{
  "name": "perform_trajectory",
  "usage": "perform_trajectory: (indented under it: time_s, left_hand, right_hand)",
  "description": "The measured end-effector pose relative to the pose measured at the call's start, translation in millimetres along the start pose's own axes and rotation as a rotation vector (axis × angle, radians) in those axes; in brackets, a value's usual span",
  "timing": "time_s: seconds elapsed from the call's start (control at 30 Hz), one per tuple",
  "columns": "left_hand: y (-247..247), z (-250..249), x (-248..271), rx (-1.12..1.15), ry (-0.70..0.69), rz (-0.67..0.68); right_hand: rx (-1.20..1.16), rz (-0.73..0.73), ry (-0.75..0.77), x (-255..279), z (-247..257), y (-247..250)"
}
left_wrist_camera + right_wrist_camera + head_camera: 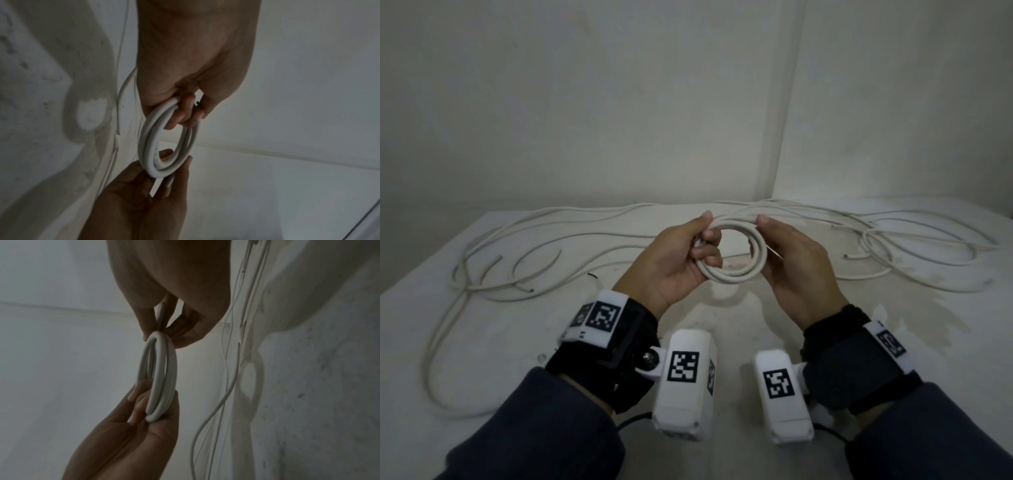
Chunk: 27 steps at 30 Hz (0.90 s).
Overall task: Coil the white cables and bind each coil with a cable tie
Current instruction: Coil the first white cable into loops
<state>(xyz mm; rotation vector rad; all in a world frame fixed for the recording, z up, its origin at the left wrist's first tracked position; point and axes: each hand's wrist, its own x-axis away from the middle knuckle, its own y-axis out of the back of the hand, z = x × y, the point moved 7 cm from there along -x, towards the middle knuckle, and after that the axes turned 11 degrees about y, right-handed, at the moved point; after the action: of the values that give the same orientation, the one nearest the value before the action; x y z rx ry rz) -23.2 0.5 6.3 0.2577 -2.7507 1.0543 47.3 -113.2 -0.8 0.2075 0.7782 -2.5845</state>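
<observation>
A small coil of white cable (732, 272) with a few turns hangs in the air above the table's middle. My left hand (705, 240) grips its left side, fingers curled through the ring and thumb on top. My right hand (767, 240) pinches its right side between thumb and fingers. From the left wrist, the coil (148, 146) stands edge-on between my left hand (185, 113) above and my right hand (164, 170) below. From the right wrist, the coil (160, 378) is held by my right hand (164, 332) above and my left hand (150, 410) below.
Loose white cables sprawl over the white table (482, 342), one tangle at the left (517, 246) and another at the right (893, 246). A thin black strip (593, 276), maybe a cable tie, lies left of my left wrist. Walls close the back and right.
</observation>
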Motion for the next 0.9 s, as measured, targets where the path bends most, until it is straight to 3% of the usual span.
perform_trajectory:
  time_s: [0.17,0.33,0.43,0.57,0.67,0.9]
  left_hand:
    - [8,-5,-2,0.080,-0.080,-0.036]
    - [11,-9,-2,0.123,-0.168,-0.078]
    - [9,-5,-3,0.122,-0.185,-0.067]
    - [4,10,-4,0.051,-0.069,0.051]
    - [5,14,-1,-0.012,0.045,0.132]
    - [8,18,3,-0.191,0.195,0.103]
  right_hand:
    - [0.099,0.009,0.086,0,4,-2]
    - [0.049,0.121,0.041,2,4,-13]
    - [0.094,0.123,0.094,2,5,-11]
    - [0.192,0.075,0.162,-4,11,3]
    - [0.273,0.136,0.170,-7,14,3]
    - [0.391,0.333,0.138,2,12,-13]
